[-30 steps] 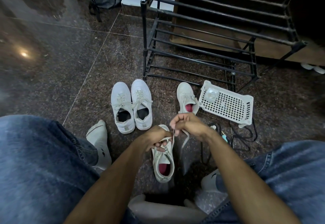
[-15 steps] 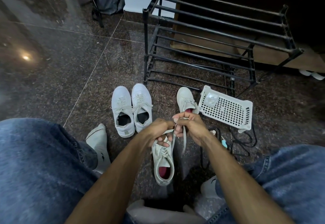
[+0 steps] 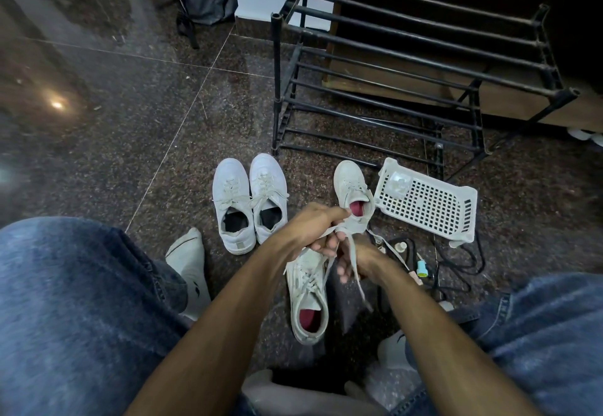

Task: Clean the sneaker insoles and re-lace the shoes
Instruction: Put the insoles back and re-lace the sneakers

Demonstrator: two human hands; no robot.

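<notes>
Lacing nears completion: left hand (image 3: 310, 226) and right hand (image 3: 354, 257) both pinch the lace (image 3: 354, 262) above the last sneaker (image 3: 308, 298); three others already laced.

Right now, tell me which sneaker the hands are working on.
The red-lined sneaker nearest the person; both hands hold its lace. The other three stand untouched.
</notes>
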